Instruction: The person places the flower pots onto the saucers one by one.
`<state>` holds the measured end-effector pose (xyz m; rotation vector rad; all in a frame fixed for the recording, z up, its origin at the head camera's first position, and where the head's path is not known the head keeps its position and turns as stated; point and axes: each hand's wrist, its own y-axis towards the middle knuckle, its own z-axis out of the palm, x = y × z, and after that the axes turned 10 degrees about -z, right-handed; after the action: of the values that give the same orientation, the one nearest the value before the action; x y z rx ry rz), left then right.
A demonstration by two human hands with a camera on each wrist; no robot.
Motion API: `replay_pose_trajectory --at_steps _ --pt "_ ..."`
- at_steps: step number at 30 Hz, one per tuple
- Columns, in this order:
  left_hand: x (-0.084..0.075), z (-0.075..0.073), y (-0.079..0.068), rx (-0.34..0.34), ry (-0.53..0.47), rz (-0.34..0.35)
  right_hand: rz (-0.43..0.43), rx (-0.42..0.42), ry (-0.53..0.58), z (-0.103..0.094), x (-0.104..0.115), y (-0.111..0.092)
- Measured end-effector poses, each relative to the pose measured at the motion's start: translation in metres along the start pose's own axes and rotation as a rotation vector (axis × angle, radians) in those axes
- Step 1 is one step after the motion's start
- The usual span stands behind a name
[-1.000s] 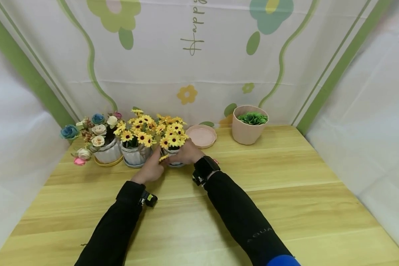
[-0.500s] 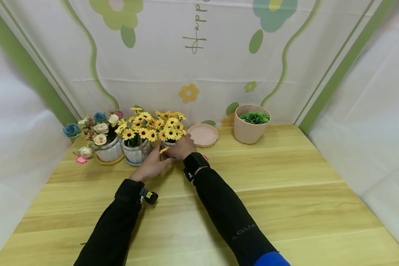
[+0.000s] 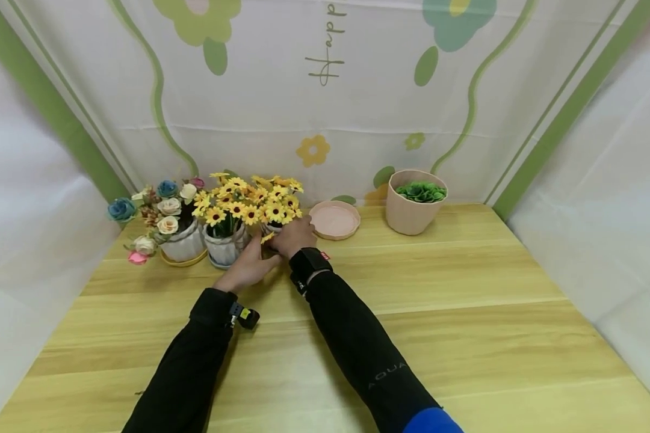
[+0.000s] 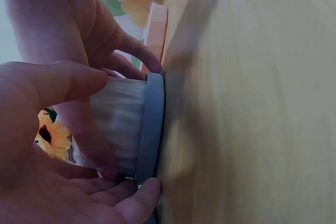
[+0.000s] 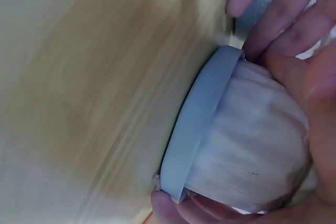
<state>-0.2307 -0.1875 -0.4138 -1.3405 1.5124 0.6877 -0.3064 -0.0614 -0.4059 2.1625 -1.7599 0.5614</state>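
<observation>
A white fluted flowerpot (image 5: pixel 247 140) sits in a blue-grey saucer (image 4: pixel 152 124) on the table, with yellow daisy-like flowers (image 3: pixel 277 205) rising from it. My right hand (image 3: pixel 295 238) grips this pot from either side, its fingertips low down by the saucer. On the left side my left hand (image 3: pixel 246 267) has its fingers extended against the saucer and pot base, the thumb (image 4: pixel 79 80) reaching across in front. Most of the pot is hidden behind the hands in the head view. A second white pot (image 3: pixel 225 248) with yellow flowers stands close by my left fingers.
Far left stands a white pot (image 3: pixel 184 242) of roses on a yellow saucer. To the right lie a pink saucer (image 3: pixel 334 220) and a pink pot (image 3: pixel 411 213) with green leaves. A printed cloth (image 3: pixel 249 102) hangs behind the wooden table (image 3: pixel 466 337).
My right hand and forearm have shifted left, and the gripped pot has moved closer to the neighbouring yellow-flowered pot. My left hand stays beside it. The head view has shifted slightly.
</observation>
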Motion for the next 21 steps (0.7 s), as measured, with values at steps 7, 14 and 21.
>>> replay_pose_trajectory --at_steps 7,14,21 --pt "0.0 -0.006 0.001 -0.007 -0.002 -0.006 -0.005 -0.006 -0.001 0.0 0.008 0.002" --pt "-0.001 -0.009 0.003 -0.022 0.02 -0.003 -0.003 0.006 0.026 0.003 0.003 0.011" --pt "-0.012 -0.013 -0.008 0.029 0.098 -0.069 -0.154 -0.021 0.156 0.001 -0.006 0.005"
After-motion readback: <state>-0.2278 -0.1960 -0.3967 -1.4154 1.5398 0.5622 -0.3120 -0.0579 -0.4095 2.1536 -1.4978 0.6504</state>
